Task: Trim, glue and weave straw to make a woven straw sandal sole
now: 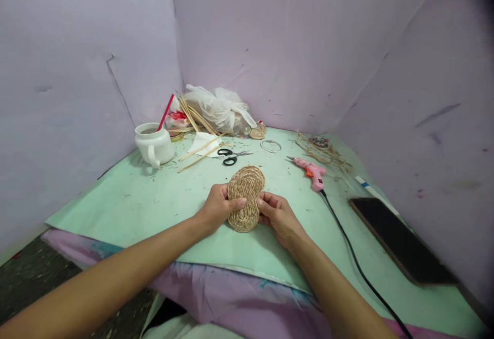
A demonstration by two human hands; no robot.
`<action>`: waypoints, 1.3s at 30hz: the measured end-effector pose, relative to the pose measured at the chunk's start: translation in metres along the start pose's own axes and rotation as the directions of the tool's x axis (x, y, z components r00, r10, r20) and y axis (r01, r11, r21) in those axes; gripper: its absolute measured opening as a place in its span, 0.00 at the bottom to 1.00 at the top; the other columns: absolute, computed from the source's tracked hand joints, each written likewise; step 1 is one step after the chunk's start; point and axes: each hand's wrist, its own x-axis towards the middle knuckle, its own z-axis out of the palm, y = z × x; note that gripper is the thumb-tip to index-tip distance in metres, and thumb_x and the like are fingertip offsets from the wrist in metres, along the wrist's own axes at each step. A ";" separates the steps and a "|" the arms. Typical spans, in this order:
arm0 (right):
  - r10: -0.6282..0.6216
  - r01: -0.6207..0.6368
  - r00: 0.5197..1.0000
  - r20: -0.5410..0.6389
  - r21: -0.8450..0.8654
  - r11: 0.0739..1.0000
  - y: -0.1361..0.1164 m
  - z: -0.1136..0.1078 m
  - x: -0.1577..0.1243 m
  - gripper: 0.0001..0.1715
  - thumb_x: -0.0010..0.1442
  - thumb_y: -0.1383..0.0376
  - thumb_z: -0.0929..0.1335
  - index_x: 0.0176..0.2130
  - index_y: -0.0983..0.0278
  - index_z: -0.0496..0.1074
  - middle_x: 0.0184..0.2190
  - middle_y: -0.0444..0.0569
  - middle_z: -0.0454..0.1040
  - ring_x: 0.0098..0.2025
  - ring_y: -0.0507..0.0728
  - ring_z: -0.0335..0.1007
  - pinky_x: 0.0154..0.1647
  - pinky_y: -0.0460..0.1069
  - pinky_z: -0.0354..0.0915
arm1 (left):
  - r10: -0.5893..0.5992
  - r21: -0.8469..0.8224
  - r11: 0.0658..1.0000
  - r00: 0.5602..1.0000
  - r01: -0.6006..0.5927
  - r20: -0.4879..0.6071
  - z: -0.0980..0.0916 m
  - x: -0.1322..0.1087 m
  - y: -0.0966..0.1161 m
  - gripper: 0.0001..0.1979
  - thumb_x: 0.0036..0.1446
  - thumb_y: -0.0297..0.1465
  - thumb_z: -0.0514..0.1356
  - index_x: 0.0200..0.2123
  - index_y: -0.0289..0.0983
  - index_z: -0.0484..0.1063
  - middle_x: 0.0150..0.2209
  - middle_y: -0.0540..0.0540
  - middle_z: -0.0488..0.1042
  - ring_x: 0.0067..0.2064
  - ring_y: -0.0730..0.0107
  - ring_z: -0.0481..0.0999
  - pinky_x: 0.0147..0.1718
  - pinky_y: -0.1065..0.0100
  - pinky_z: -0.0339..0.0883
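Note:
A coiled straw piece, shaped like a figure eight, is held upright above the near part of the table. My left hand grips its left edge, thumb flat across the front and fingers behind. On the opposite side, my right hand pinches the edge near the narrow waist between thumb and fingers. Just beyond the piece lie black-handled scissors, blades pointing right. A pink glue gun rests to the right of my hands, its nozzle toward the left.
A white mug with a red stick stands at left. Straw strips, white paper and a plastic bag sit behind. Metal rings lie mid-table. The black cord and a phone occupy the right, near the wall.

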 end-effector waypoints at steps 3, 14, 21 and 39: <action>-0.003 0.003 1.000 -0.001 -0.005 1.000 0.000 0.000 0.000 0.22 0.33 0.54 0.75 0.20 0.65 0.66 0.17 0.40 0.66 0.21 0.49 0.62 0.25 0.46 0.62 | 0.000 0.005 1.000 1.000 0.000 -0.007 0.000 0.000 0.000 0.17 0.32 0.32 0.70 0.27 0.29 0.74 0.26 0.43 0.77 0.27 0.64 0.73 0.28 0.64 0.69; -0.015 0.015 1.000 0.015 -0.015 1.000 0.002 -0.001 0.002 0.22 0.34 0.53 0.75 0.19 0.65 0.66 0.17 0.40 0.66 0.20 0.49 0.61 0.26 0.47 0.65 | 0.006 0.010 1.000 1.000 -0.006 -0.028 0.001 -0.001 -0.001 0.16 0.31 0.32 0.70 0.25 0.30 0.74 0.23 0.45 0.75 0.26 0.64 0.73 0.28 0.63 0.68; -0.015 0.015 1.000 0.012 -0.019 1.000 0.002 -0.001 0.002 0.22 0.34 0.53 0.75 0.19 0.65 0.66 0.17 0.40 0.66 0.21 0.50 0.63 0.26 0.48 0.65 | 0.005 0.015 1.000 0.999 -0.004 -0.038 0.002 -0.002 0.001 0.15 0.31 0.32 0.70 0.24 0.30 0.74 0.21 0.46 0.74 0.25 0.65 0.72 0.27 0.63 0.68; -0.378 0.314 0.898 -0.225 -0.274 0.909 0.011 0.004 0.002 0.11 0.46 0.59 0.70 0.29 0.63 0.73 0.26 0.47 0.73 0.28 0.54 0.66 0.31 0.49 0.64 | 0.020 -0.094 0.995 0.996 -0.028 -0.084 0.006 0.007 0.002 0.15 0.34 0.32 0.69 0.28 0.31 0.73 0.24 0.47 0.76 0.27 0.65 0.74 0.31 0.64 0.68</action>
